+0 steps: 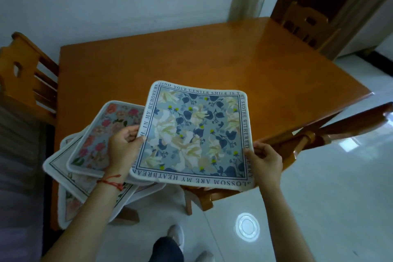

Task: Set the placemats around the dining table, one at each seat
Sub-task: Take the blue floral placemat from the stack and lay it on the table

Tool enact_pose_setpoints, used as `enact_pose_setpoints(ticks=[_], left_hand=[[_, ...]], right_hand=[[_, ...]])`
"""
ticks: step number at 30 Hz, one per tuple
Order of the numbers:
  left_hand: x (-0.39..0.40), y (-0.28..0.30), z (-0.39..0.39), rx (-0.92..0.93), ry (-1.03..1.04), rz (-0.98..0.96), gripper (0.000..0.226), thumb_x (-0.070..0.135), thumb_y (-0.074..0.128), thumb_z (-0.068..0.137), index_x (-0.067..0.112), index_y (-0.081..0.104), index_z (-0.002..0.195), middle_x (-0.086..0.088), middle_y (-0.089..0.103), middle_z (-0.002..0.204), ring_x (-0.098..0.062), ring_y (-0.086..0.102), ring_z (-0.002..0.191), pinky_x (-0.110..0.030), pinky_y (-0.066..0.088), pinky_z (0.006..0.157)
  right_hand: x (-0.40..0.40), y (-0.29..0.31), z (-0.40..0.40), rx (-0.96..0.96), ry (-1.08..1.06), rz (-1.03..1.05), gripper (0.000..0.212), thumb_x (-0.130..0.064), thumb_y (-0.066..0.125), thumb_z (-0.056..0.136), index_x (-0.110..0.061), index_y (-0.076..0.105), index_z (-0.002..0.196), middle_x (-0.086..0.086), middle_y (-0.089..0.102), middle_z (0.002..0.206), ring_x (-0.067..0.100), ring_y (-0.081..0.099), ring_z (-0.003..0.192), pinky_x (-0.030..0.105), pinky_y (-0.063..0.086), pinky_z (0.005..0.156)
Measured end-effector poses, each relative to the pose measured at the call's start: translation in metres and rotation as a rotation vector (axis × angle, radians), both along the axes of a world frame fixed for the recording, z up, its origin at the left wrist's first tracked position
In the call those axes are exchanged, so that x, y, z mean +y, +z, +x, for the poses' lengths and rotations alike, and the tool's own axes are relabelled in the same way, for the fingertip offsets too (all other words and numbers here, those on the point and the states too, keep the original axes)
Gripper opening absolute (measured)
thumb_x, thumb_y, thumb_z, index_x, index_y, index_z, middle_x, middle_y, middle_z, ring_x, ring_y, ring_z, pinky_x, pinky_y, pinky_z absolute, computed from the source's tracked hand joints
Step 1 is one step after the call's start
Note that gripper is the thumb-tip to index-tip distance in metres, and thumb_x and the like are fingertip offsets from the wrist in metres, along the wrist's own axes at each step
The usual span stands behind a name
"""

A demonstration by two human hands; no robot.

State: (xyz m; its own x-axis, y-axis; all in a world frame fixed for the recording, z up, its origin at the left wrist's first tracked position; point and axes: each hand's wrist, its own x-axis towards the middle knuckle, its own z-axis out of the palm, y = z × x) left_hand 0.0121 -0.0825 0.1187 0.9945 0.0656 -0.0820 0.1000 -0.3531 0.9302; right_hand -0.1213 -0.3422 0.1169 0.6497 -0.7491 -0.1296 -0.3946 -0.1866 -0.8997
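Observation:
A blue floral placemat [193,136] with a lettered white border hangs above the near edge of the orange wooden dining table [212,55]. My left hand [123,147] grips its left edge and my right hand [265,161] grips its lower right corner. Under my left forearm a fanned stack of other placemats lies on the table's near left corner; a pink-flowered placemat [102,136] is on top and a cream placemat [61,168] shows beneath it. Part of the stack is hidden by my arm.
Wooden chairs stand at the left side [23,74], at the far right corner [306,25] and at the near right [331,130]. A pale chair back [246,2] shows behind the far edge against the white wall. Glossy white floor lies to the right.

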Motion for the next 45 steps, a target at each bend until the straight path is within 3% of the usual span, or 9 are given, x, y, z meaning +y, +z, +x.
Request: enact_pose_setpoints(ticks=[6, 10, 15, 21, 31, 35, 41, 45], left_hand=[[-0.026, 0.009, -0.002, -0.057, -0.158, 0.021, 0.029, -0.005, 0.063, 0.078, 0.002, 0.064, 0.106, -0.005, 0.064, 0.091, -0.013, 0.06, 0.076, -0.017, 0.044, 0.062], [-0.047, 0.008, 0.003, -0.059, -0.31, 0.022, 0.031, -0.006, 0.062, 0.079, 0.001, 0.063, 0.109, -0.006, 0.064, 0.095, -0.017, 0.061, 0.082, -0.017, 0.045, 0.065], [-0.073, 0.006, -0.002, -0.059, -0.486, 0.017, 0.031, -0.004, 0.063, 0.078, 0.0, 0.062, 0.109, -0.005, 0.063, 0.097, -0.018, 0.06, 0.085, -0.018, 0.045, 0.067], [-0.107, 0.007, -0.032, -0.055, -0.707, 0.022, 0.031, -0.004, 0.063, 0.079, 0.0, 0.061, 0.11, -0.004, 0.062, 0.096, -0.017, 0.059, 0.083, -0.017, 0.045, 0.064], [-0.161, 0.009, -0.129, -0.028, -0.964, 0.013, 0.03, -0.004, 0.064, 0.078, 0.001, 0.061, 0.107, -0.006, 0.063, 0.094, -0.014, 0.06, 0.078, -0.02, 0.048, 0.063], [-0.181, 0.002, -0.183, 0.014, -1.019, 0.028, 0.028, -0.004, 0.064, 0.078, 0.003, 0.062, 0.106, -0.007, 0.064, 0.092, -0.021, 0.063, 0.081, -0.035, 0.054, 0.074], [-0.22, -0.014, -0.271, 0.038, -1.062, 0.041, 0.029, -0.006, 0.063, 0.078, 0.001, 0.062, 0.106, -0.009, 0.064, 0.093, -0.022, 0.061, 0.084, -0.038, 0.053, 0.079], [-0.248, -0.023, -0.311, 0.047, -1.083, 0.014, 0.03, -0.009, 0.061, 0.078, -0.003, 0.061, 0.107, -0.009, 0.062, 0.094, -0.008, 0.057, 0.073, -0.017, 0.051, 0.069]], right_hand=[[-0.001, 0.008, -0.045, -0.037, -0.182, 0.024, 0.01, -0.018, 0.063, 0.083, -0.015, 0.061, 0.092, -0.003, 0.064, 0.083, 0.015, 0.063, 0.074, 0.027, 0.053, 0.067], [0.005, 0.007, -0.073, -0.048, -0.322, 0.01, 0.007, -0.014, 0.064, 0.082, -0.018, 0.061, 0.087, -0.008, 0.064, 0.075, 0.007, 0.063, 0.068, 0.018, 0.052, 0.054], [0.021, -0.002, -0.112, -0.051, -0.539, 0.016, 0.012, -0.011, 0.067, 0.078, -0.012, 0.065, 0.089, 0.001, 0.068, 0.079, 0.016, 0.065, 0.071, 0.03, 0.055, 0.065], [0.04, -0.003, -0.173, -0.044, -0.747, -0.028, 0.011, -0.011, 0.068, 0.077, -0.011, 0.065, 0.087, -0.005, 0.064, 0.073, 0.012, 0.062, 0.068, 0.027, 0.053, 0.065], [0.054, -0.01, -0.289, -0.062, -0.987, -0.041, 0.013, -0.011, 0.071, 0.074, -0.017, 0.061, 0.08, -0.005, 0.063, 0.072, 0.021, 0.063, 0.072, 0.036, 0.055, 0.072], [0.052, -0.018, -0.347, -0.056, -1.04, -0.023, 0.012, -0.011, 0.071, 0.075, -0.015, 0.063, 0.083, -0.003, 0.065, 0.073, 0.022, 0.065, 0.074, 0.034, 0.055, 0.071], [0.034, -0.025, -0.434, -0.023, -1.095, 0.012, 0.015, -0.012, 0.071, 0.075, -0.011, 0.064, 0.088, 0.002, 0.066, 0.076, 0.021, 0.064, 0.074, 0.034, 0.055, 0.07], [0.012, -0.028, -0.474, -0.001, -1.113, 0.016, 0.013, -0.011, 0.071, 0.076, -0.013, 0.063, 0.086, -0.001, 0.066, 0.076, 0.019, 0.064, 0.072, 0.033, 0.055, 0.069]])
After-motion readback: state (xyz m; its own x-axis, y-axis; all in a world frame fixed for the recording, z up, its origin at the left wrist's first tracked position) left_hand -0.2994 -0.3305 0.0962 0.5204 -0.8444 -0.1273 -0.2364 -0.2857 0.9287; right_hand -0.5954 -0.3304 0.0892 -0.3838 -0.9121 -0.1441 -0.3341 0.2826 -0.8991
